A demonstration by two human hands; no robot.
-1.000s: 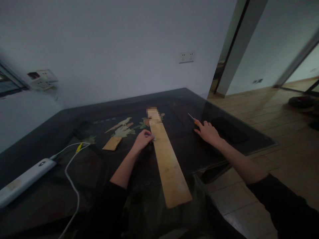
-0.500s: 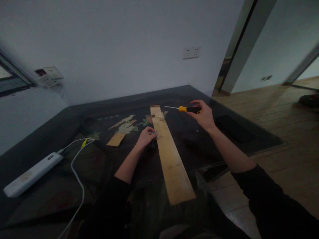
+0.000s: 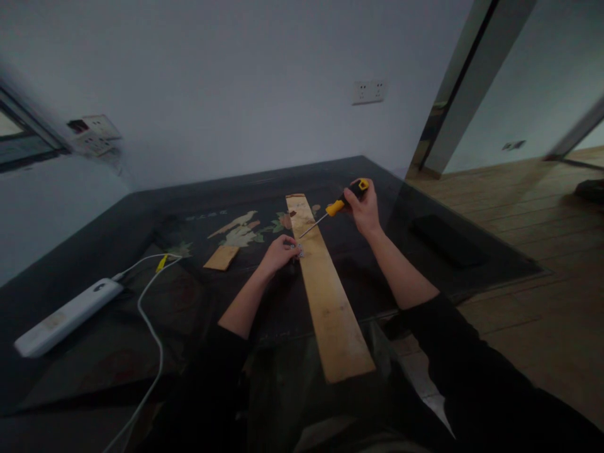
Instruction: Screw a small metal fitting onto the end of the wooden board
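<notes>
Right now the right hand point(image 3: 364, 207) is closed around the black-and-yellow handle of a screwdriver point(image 3: 336, 206), whose thin shaft slants down toward the left hand point(image 3: 278, 253). That hand's fingers are pinched on a small metal piece point(image 3: 299, 251), too small and dim to identify, which sits at the near-left edge of a long wooden plank point(image 3: 325, 283). The plank runs between the two forearms, its far end beyond both hands and its near end overhanging the edge of the dark glass-topped table point(image 3: 141, 207) toward the person's lap. The screwdriver tip hangs just above the metal piece, apparently not yet touching it. As I judge it, the main risk is the tip skating off such a small part and jabbing the pinching fingertips, since they sit right beside where the tip points. The plank is held down only by that light pinch, so downward pressure could tilt or shift it on the smooth glass. A short wood offcut point(image 3: 221, 257) lies left of the left hand, and a white power strip point(image 3: 66, 316) with its cable farther left.
</notes>
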